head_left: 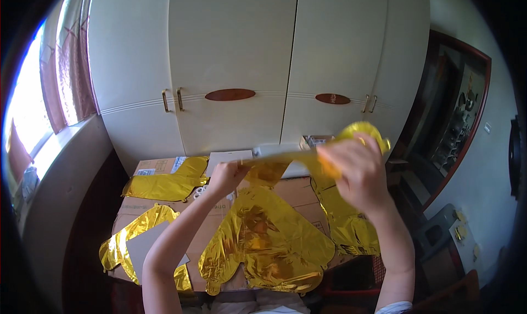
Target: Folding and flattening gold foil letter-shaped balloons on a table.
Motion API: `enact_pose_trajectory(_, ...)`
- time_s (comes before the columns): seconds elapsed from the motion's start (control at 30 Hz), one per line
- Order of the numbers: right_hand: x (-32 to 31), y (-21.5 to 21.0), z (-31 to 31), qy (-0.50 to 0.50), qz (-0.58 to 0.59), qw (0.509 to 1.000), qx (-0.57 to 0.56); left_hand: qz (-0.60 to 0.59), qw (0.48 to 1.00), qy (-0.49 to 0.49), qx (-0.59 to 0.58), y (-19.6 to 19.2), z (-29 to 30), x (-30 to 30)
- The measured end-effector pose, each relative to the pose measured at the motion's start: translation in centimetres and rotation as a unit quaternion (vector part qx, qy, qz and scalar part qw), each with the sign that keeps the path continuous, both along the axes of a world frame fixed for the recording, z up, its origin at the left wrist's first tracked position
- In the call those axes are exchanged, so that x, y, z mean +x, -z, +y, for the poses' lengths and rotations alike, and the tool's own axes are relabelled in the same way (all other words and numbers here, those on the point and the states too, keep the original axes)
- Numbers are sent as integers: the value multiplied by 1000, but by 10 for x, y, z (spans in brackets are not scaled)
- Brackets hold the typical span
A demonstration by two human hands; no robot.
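Left hand (226,178) pinching a strip (281,155) over the cardboard (297,195), right hand (358,168) gripping a blurred yellow thing (362,129)

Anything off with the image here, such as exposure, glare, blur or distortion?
In the head view, the window is blown out at left; glare streaks the gold foil at lower left; the right hand and foil strip look motion-blurred; the wardrobe bows at its outer edges, and the corners go black.
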State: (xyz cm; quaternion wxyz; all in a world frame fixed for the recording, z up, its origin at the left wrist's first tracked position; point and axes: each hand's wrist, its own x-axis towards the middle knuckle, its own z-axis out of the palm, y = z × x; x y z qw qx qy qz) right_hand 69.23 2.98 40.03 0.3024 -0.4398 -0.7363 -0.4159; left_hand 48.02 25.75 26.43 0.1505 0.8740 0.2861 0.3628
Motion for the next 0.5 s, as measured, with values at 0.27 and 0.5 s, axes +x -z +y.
enact_pose_trajectory(0.27, -21, 193, -91, 54, -43, 984, -163, 146, 981, 111, 66, 138, -6, -19)
enact_pose_trajectory(0.5, -26, 260, -103, 19, 11, 967, -252, 318, 938, 72, 118, 160, -24, -31)
